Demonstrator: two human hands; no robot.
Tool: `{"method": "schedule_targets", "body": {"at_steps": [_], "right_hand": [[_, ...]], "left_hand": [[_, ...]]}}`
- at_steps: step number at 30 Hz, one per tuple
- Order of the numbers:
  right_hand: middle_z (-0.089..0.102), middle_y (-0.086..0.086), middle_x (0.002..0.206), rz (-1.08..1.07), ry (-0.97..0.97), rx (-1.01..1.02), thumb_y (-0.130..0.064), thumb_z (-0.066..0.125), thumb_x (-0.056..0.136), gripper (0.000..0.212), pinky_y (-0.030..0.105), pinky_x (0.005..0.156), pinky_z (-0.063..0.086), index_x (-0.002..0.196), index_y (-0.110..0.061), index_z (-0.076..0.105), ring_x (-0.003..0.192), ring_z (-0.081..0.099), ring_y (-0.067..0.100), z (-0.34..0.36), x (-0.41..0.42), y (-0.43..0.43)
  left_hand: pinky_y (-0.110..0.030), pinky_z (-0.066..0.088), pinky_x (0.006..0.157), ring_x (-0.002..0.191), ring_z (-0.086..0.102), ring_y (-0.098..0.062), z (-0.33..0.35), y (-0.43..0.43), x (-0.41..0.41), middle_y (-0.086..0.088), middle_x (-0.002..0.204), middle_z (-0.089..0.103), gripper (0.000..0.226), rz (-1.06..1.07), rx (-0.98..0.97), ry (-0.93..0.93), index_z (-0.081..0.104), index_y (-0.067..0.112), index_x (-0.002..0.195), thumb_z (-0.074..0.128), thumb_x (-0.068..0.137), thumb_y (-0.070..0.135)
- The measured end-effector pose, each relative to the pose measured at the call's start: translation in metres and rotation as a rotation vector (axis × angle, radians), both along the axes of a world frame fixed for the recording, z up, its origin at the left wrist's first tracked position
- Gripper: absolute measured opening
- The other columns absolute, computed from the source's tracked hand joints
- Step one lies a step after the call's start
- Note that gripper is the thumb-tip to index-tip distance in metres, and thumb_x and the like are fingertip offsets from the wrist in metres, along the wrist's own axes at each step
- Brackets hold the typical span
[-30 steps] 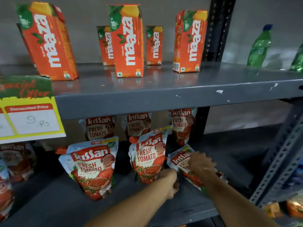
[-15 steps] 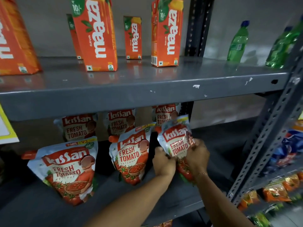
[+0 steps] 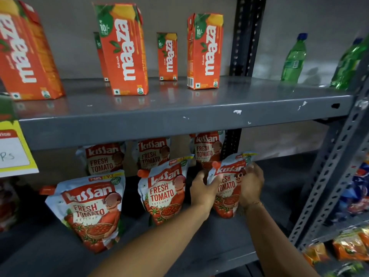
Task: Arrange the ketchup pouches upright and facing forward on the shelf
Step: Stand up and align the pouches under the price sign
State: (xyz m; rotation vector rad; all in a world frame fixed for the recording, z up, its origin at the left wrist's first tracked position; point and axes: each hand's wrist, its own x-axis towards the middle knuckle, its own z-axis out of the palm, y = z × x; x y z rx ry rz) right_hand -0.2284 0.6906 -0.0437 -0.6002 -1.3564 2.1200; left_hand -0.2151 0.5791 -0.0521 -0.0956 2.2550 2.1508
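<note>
Gripping the same ketchup pouch (image 3: 229, 188) from both sides, the left hand (image 3: 202, 193) and the right hand (image 3: 252, 186) hold it upright at the right end of the front row on the lower shelf (image 3: 235, 238), right of centre in the frame. The fingers of each hand wrap round an edge of the pouch, so both are clenched on it; its printed face looks out toward the aisle and its red cap sits at the upper left corner. Its bottom edge appears to reach the shelf, though I cannot be sure it is resting there.

Just left of it stands a second front-row pouch (image 3: 164, 194), upright and facing forward, and farther left a third pouch (image 3: 90, 210) leans a little, label forward too. Behind them, half hidden under the upper shelf (image 3: 179, 120), a back row of three pouches (image 3: 151, 154) shows its labels.

On the upper shelf, mango drink cartons (image 3: 123, 50) stand across the top of the frame, with green bottles (image 3: 293, 56) at the upper right. A yellow price tag (image 3: 14, 152) hangs at the left edge. The perforated grey upright (image 3: 335, 168) runs down the right side.
</note>
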Motion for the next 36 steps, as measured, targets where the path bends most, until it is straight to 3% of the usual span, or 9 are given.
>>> {"method": "schedule_targets", "body": {"at_steps": [2, 6, 9, 13, 18, 24, 29, 33, 36], "right_hand": [[0.065, 0.007, 0.096, 0.008, -0.010, -0.039, -0.017, 0.039, 0.098, 0.026, 0.025, 0.058, 0.051, 0.118, -0.014, 0.055, 0.073, 0.063, 0.013, 0.004, -0.007, 0.006], [0.064, 0.007, 0.079, 0.076, -0.030, -0.081, -0.016, 0.039, 0.099, 0.027, 0.027, 0.056, 0.049, 0.080, -0.013, 0.059, 0.065, 0.061, 0.016, 0.004, -0.014, 0.017], [0.065, 0.006, 0.078, 0.158, 0.032, -0.163, -0.015, 0.035, 0.099, 0.030, 0.032, 0.061, 0.050, 0.080, -0.012, 0.058, 0.068, 0.063, 0.018, 0.006, -0.012, 0.020], [0.064, 0.006, 0.077, 0.174, 0.079, -0.266, -0.018, 0.034, 0.099, 0.031, 0.034, 0.064, 0.052, 0.079, -0.012, 0.058, 0.067, 0.062, 0.019, 0.009, -0.011, 0.021], [0.062, 0.003, 0.070, 0.133, 0.087, -0.286, -0.016, 0.036, 0.097, 0.031, 0.029, 0.056, 0.051, 0.072, -0.013, 0.054, 0.058, 0.061, 0.015, 0.010, -0.016, 0.026], [0.062, -0.007, 0.043, 0.094, 0.107, -0.263, -0.015, 0.034, 0.098, 0.034, 0.017, 0.041, 0.049, 0.067, -0.014, 0.050, 0.042, 0.060, 0.008, 0.011, -0.017, 0.031], [0.062, 0.003, 0.080, 0.009, 0.057, -0.201, -0.017, 0.037, 0.098, 0.014, 0.025, 0.051, 0.051, 0.099, -0.012, 0.050, 0.063, 0.062, 0.013, 0.007, -0.019, 0.024], [0.044, 0.015, 0.136, -0.290, -0.221, 0.032, -0.014, 0.044, 0.095, 0.039, 0.033, 0.090, 0.046, 0.133, -0.013, 0.036, 0.119, 0.049, 0.027, -0.013, -0.013, -0.001], [0.034, 0.019, 0.141, -0.322, -0.432, 0.113, -0.016, 0.047, 0.093, 0.040, 0.045, 0.111, 0.026, 0.130, -0.004, 0.038, 0.133, 0.028, 0.035, -0.035, 0.009, -0.041]], "left_hand": [[-0.040, 0.054, 0.093, 0.107, 0.066, -0.022, 0.003, 0.005, -0.004, -0.008, 0.115, 0.071, 0.058, 0.011, 0.057, -0.025, 0.063, 0.010, 0.118, 0.067, 0.076, 0.049], [-0.032, 0.057, 0.080, 0.094, 0.069, -0.021, 0.004, 0.006, -0.013, -0.008, 0.102, 0.073, 0.035, 0.055, 0.122, -0.009, 0.067, 0.006, 0.107, 0.062, 0.088, 0.035], [-0.021, 0.053, 0.065, 0.083, 0.068, -0.017, 0.007, 0.004, -0.016, -0.003, 0.090, 0.070, 0.021, 0.063, 0.127, -0.002, 0.067, 0.012, 0.096, 0.059, 0.090, 0.031], [-0.024, 0.054, 0.067, 0.087, 0.068, -0.019, 0.011, 0.005, -0.019, -0.005, 0.095, 0.071, 0.028, 0.047, 0.113, -0.020, 0.068, 0.010, 0.105, 0.059, 0.090, 0.032], [-0.042, 0.058, 0.086, 0.098, 0.071, -0.025, 0.012, 0.008, -0.021, -0.011, 0.106, 0.075, 0.030, 0.030, 0.111, -0.038, 0.070, 0.012, 0.105, 0.062, 0.087, 0.035], [-0.036, 0.056, 0.081, 0.097, 0.070, -0.024, 0.010, 0.016, -0.026, -0.009, 0.106, 0.074, 0.024, 0.004, 0.087, -0.048, 0.067, 0.019, 0.098, 0.062, 0.086, 0.039], [-0.031, 0.055, 0.085, 0.107, 0.067, -0.022, 0.011, 0.013, -0.020, -0.008, 0.118, 0.070, 0.040, 0.022, 0.054, -0.050, 0.062, 0.012, 0.121, 0.059, 0.089, 0.036], [-0.039, 0.047, 0.100, 0.121, 0.056, -0.027, 0.002, -0.011, 0.005, -0.008, 0.131, 0.061, 0.043, 0.031, -0.079, -0.154, 0.056, 0.013, 0.127, 0.050, 0.093, 0.039], [-0.040, 0.044, 0.093, 0.110, 0.055, -0.024, -0.011, -0.048, 0.033, -0.007, 0.116, 0.063, 0.047, 0.008, 0.018, -0.402, 0.057, 0.014, 0.118, 0.039, 0.095, 0.050]]}}
